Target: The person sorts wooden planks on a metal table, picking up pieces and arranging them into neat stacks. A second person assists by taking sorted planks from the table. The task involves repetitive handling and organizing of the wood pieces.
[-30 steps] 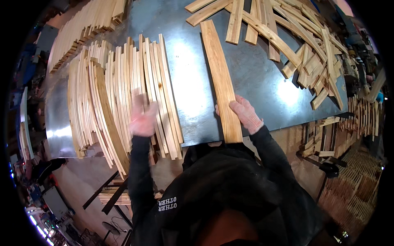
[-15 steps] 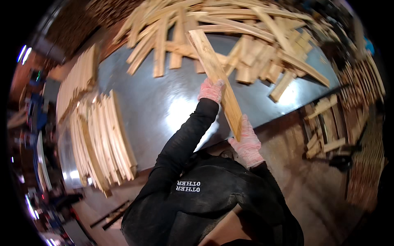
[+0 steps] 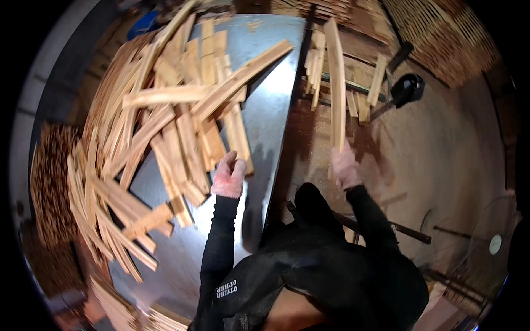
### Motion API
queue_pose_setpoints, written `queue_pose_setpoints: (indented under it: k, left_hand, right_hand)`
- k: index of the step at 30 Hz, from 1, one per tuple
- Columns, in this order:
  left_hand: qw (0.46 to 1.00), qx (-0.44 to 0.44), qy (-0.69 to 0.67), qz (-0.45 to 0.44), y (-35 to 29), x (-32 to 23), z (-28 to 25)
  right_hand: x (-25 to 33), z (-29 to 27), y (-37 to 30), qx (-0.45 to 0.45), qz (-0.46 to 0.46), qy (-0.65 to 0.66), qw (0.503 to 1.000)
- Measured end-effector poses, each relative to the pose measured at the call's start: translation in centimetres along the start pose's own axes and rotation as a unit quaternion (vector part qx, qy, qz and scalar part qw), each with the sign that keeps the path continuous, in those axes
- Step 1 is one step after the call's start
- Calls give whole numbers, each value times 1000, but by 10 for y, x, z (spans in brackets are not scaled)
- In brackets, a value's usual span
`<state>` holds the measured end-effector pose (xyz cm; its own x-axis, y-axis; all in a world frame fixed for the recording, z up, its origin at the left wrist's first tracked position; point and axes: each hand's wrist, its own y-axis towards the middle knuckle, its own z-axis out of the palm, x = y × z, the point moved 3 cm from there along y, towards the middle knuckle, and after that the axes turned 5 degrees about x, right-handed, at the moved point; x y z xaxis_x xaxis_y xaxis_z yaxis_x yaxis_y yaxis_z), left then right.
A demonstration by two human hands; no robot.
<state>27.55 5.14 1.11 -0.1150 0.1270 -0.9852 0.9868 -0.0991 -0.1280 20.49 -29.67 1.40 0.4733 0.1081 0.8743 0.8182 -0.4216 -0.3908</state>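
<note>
The right hand (image 3: 345,166) grips the long board (image 3: 336,83) near its closer end, most length running ahead; leftward of that grip, the left hand (image 3: 229,177) hangs half-curled, empty

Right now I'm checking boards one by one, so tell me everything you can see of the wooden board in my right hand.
The wooden board is a long, narrow, pale brown piece that looks bare of paint. It appears slightly bowed, though the fisheye lens may cause that. Your right hand, in a pinkish glove, grips it near its closer end; the far end points away from you, beyond the right edge of the metal-looking table. Fine grain is too blurred to tell.
</note>
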Motion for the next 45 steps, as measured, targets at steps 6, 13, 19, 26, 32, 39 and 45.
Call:
queue_pose_setpoints:
  k: [6, 13, 19, 26, 32, 39, 45]
  left_hand:
    - [990, -30, -75, -117, 71, 18, 23]
    - [981, 13, -67, -181, 153, -62, 169]
    - [986, 66, -143, -59, 252, -112, 258]
    - [977, 17, -174, -122, 266, -141, 142]
    - [922, -168, -347, -20, 168, -80, -7]
    - [881, -435, -182, 18, -46, -52, -171]
    - [766, -604, -214, -45, -217, 58, -257]
  right_hand:
    - [19, -55, 159, 144, -58, 424, 892]
    - [117, -50, 253, 281, -69, 461, 839]
    - [162, -15, 287, 267, -246, 14, 932]
    - [188, 60, 226, 445, -162, -85, 877]
    - [173, 161, 113, 493, -300, -249, 778]
    - [174, 354, -49, 595, -484, -83, 636]
    - [304, 652, -194, 423, -760, -197, 452]
